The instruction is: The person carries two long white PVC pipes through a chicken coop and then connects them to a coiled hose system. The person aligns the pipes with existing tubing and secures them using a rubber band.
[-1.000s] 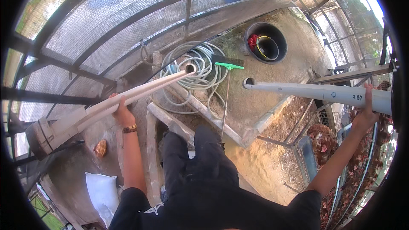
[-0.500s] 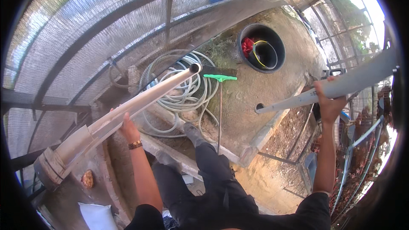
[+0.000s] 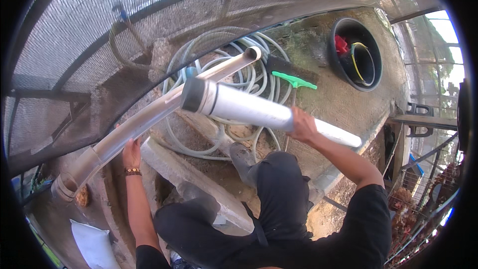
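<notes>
At the left, my left hand [image 3: 131,153] is closed round a long pale plastic pipe [image 3: 137,119], which slants from a wider banded lower end up to an open mouth above the coiled hose. My right hand [image 3: 302,126] grips a second white pipe [image 3: 249,108] near its middle, held in the air in front of me. A dark collar [image 3: 193,94] rings this pipe's wide end, which overlaps the first pipe in view; whether they touch I cannot tell. Its narrow end points right and toward me.
Pale hose [image 3: 186,65] lies coiled below the pipes. A green-headed squeegee [image 3: 295,80] lies past the right-hand pipe. The black tub [image 3: 377,77] holds red material and a yellow-rimmed item. Mesh netting [image 3: 164,15] bounds the left; a white sack [image 3: 92,244] lies lower left.
The pipe in my right hand has swung from the far right to the middle, its wide end now pointing left. My view has turned left; my left hand still holds its pipe.
</notes>
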`<move>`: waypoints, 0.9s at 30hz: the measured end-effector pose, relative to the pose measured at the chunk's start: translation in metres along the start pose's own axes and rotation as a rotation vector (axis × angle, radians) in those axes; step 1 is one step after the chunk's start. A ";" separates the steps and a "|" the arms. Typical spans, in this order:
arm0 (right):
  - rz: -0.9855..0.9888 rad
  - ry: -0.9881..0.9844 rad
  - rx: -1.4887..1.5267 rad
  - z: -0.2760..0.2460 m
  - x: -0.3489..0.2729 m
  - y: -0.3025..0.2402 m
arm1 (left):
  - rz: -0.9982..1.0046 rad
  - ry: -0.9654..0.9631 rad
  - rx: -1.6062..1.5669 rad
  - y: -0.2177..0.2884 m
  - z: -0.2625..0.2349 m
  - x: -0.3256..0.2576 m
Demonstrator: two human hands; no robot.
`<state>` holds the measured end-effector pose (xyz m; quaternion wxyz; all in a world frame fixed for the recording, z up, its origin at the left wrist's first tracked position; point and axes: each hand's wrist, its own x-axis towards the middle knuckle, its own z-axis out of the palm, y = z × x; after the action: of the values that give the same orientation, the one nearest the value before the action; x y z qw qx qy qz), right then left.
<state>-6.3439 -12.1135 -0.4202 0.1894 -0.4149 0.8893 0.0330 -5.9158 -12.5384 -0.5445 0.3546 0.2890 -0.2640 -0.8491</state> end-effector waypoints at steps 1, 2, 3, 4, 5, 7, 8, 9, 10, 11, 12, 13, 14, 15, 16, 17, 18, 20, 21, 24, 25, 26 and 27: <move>-0.006 -0.090 -0.013 0.028 0.007 -0.007 | 0.004 -0.009 0.030 -0.010 -0.022 -0.002; -0.078 -0.069 -0.035 0.054 0.013 -0.014 | -0.004 -0.020 0.035 -0.020 -0.044 -0.003; -0.125 -0.085 -0.059 0.077 0.018 -0.019 | -0.018 -0.053 0.015 -0.030 -0.066 -0.005; -0.176 -0.099 -0.057 0.098 0.022 -0.023 | -0.135 0.094 0.042 -0.039 -0.087 -0.005; -0.190 -0.128 -0.080 0.117 0.025 -0.024 | -0.134 0.049 0.079 -0.048 -0.106 -0.005; -0.232 -0.186 -0.080 0.153 0.028 -0.023 | -0.178 0.123 0.082 -0.063 -0.131 -0.006; -0.238 -0.205 -0.095 0.171 0.028 -0.020 | -0.170 0.160 0.076 -0.071 -0.136 -0.006; -0.261 -0.161 -0.123 0.189 0.029 -0.017 | -0.132 0.082 0.071 -0.078 -0.136 -0.007; -0.267 -0.158 -0.156 0.205 0.030 -0.014 | -0.115 0.082 0.070 -0.085 -0.134 -0.006; -0.234 -0.197 -0.200 0.218 0.031 -0.012 | -0.120 0.048 0.042 -0.093 -0.130 -0.005; -0.231 -0.198 -0.218 0.228 0.031 -0.011 | -0.132 0.051 0.011 -0.101 -0.125 -0.003; -0.266 -0.145 -0.205 0.234 0.029 -0.012 | -0.134 0.071 0.022 -0.110 -0.122 -0.001; -0.274 -0.146 -0.181 0.237 0.027 -0.014 | -0.144 0.067 0.012 -0.119 -0.119 0.002; -0.284 -0.155 -0.147 0.236 0.024 -0.016 | -0.153 0.090 0.001 -0.127 -0.118 0.006; -0.251 -0.183 -0.097 0.234 0.021 -0.020 | -0.151 0.089 -0.019 -0.136 -0.117 0.009; -0.241 -0.168 -0.098 0.231 0.018 -0.024 | -0.168 0.119 -0.039 -0.144 -0.116 0.012; -0.238 -0.138 -0.091 0.228 0.015 -0.027 | -0.172 0.144 -0.079 -0.151 -0.115 0.015; -0.227 -0.096 -0.058 0.223 0.011 -0.034 | -0.179 0.208 -0.157 -0.160 -0.111 0.019; -0.222 -0.085 -0.035 0.223 0.010 -0.036 | -0.158 0.203 -0.156 -0.163 -0.109 0.021; -0.179 -0.080 0.053 0.223 0.012 -0.040 | -0.194 0.212 -0.187 -0.165 -0.110 0.023; -0.125 -0.129 0.068 0.222 0.013 -0.041 | -0.190 0.204 -0.190 -0.166 -0.111 0.024; -0.157 -0.121 0.108 0.221 0.014 -0.043 | -0.187 0.196 -0.195 -0.168 -0.114 0.024; -0.155 -0.165 0.122 0.219 0.015 -0.046 | -0.172 0.176 -0.209 -0.170 -0.117 0.024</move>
<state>-6.2507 -12.1072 -0.6244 0.2887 -0.4660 0.8364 -0.0020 -5.9271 -12.4808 -0.7438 0.3307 0.3452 -0.1166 -0.8706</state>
